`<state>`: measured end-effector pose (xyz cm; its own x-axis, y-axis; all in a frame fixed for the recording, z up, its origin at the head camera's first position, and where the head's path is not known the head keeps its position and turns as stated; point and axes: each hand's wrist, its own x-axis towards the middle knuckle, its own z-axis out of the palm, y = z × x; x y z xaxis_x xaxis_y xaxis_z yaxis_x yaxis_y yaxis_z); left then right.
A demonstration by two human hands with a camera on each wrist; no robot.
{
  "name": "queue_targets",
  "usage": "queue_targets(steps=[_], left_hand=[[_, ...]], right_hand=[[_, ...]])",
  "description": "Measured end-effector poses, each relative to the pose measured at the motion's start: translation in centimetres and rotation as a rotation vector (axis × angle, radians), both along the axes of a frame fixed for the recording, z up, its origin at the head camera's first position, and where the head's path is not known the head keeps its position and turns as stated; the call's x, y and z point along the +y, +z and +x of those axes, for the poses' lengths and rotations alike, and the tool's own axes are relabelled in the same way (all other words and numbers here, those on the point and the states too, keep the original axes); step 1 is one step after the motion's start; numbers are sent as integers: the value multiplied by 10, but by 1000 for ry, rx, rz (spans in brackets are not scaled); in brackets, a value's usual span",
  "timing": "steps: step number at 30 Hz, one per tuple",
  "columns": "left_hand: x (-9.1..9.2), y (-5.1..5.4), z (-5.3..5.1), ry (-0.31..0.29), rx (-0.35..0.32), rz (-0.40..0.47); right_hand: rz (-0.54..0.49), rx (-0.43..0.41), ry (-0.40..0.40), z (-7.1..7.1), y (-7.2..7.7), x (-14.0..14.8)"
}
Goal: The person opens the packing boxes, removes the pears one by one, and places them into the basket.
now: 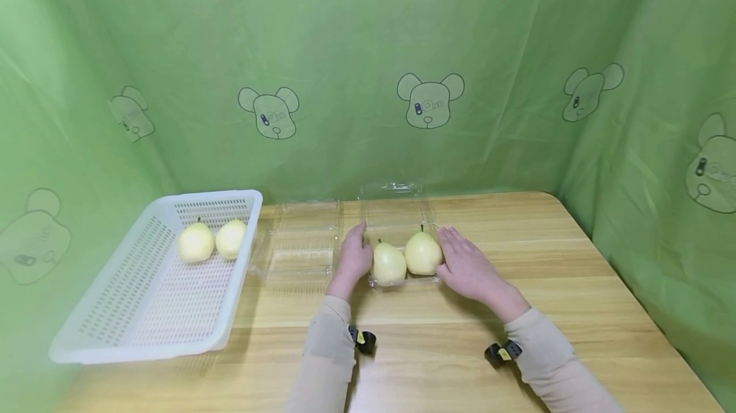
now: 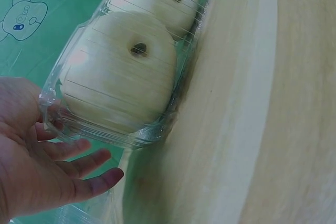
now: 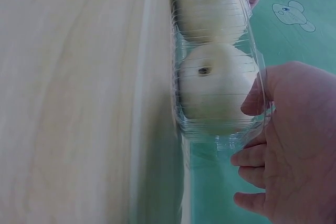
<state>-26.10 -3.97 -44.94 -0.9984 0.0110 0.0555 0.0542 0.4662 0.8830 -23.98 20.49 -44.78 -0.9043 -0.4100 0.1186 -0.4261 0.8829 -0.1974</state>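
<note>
On the left of the wooden table (image 1: 563, 272) stands a white plastic basket (image 1: 144, 353), with two pale yellow pears (image 1: 195, 242) side by side near its far right corner. Just beside it lies a spare clear tray (image 1: 303, 259), its lid spread back. Next comes the left hand (image 1: 352, 256), at the left end of a clear box (image 2: 105, 136); its lower fingers are loosely stretched and spread, but I cannot tell whether the thumb and index finger pinch the plastic. The box sits on the table between the hands, its lid (image 1: 397, 213) folded back behind it, holding a left pear (image 1: 389, 264) and a right pear (image 1: 423, 253), both upright, stems up. At its right end, the right hand (image 1: 468, 266) grips the edge, thumb bent over it and fingers outside. Green curtain (image 1: 345, 29) hangs behind.
</note>
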Motion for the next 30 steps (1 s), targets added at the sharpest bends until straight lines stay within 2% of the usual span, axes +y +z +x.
queue_targets(steps=[15, 30], left_hand=[[0, 2, 1, 7, -19, 4], [-1, 1, 0, 5, -32, -28]], right_hand=[[-4, -6, -9, 2, 0, -1], [-11, -8, -9, 3, 1, -3]])
